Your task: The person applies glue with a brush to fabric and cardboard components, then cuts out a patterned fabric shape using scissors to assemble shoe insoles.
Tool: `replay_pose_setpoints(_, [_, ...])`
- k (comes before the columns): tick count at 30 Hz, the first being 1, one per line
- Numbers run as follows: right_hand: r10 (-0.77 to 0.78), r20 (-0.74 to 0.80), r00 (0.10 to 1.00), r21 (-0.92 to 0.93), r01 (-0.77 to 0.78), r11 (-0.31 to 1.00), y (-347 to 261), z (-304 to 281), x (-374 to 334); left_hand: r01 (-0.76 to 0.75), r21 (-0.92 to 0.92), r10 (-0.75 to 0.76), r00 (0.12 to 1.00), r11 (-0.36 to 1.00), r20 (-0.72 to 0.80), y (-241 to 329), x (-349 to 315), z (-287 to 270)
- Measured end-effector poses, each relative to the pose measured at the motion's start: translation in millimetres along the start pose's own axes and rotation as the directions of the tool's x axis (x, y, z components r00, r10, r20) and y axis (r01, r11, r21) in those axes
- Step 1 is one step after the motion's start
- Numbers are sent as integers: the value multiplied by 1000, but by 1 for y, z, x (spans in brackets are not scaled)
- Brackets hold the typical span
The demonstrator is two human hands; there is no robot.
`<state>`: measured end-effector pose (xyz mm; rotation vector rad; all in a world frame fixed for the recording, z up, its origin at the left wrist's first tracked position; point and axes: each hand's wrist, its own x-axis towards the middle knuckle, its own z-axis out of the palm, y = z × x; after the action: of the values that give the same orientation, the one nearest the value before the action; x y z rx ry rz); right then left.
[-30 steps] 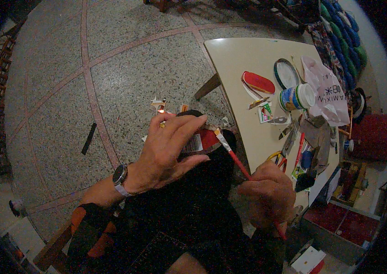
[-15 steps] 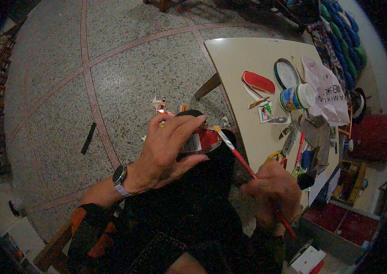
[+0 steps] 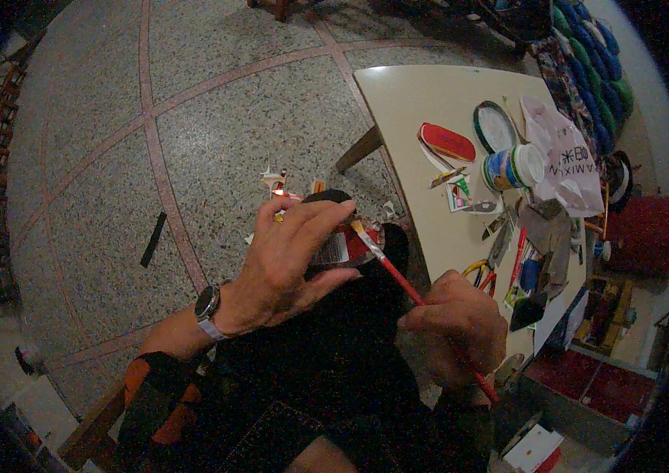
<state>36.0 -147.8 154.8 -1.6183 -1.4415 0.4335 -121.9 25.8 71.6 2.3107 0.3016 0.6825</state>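
My right hand (image 3: 461, 331) is closed round the red handle of a paintbrush (image 3: 399, 276). The brush slants up to the left, and its pale bristles touch or hover just over a red piece with a pale label (image 3: 356, 243) on my dark-clothed lap. My left hand (image 3: 283, 244), with a watch at the wrist, arches over that piece from the left. Its thumb and forefinger lie on either side of the label and seem to steady the piece; the other fingertips are partly hidden. The far side of the piece is covered by the left hand.
To the right, a cream table (image 3: 398, 98) carries a white tub (image 3: 517, 167), a round lid (image 3: 495, 128), a red oval case (image 3: 448, 142), yellow-handled scissors (image 3: 476, 272), and a crumpled bag (image 3: 559, 150). A dark strip (image 3: 154, 240) lies on the speckled floor.
My right hand and the paintbrush have shifted slightly left, bringing the bristles closer to my left forefinger. My left hand has stayed nearly still.
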Motion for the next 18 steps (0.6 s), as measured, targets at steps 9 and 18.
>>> replay_pose_setpoints(9, [149,26,988,-163,-143,976,-11,0,0,-19,11,20,999,1000,-45,2,1,0])
replay_pose_setpoints(18, [131,11,991,-334,-120,935,-11,-9,-3,-23,-7,22,998,1000,-67,1,0,2])
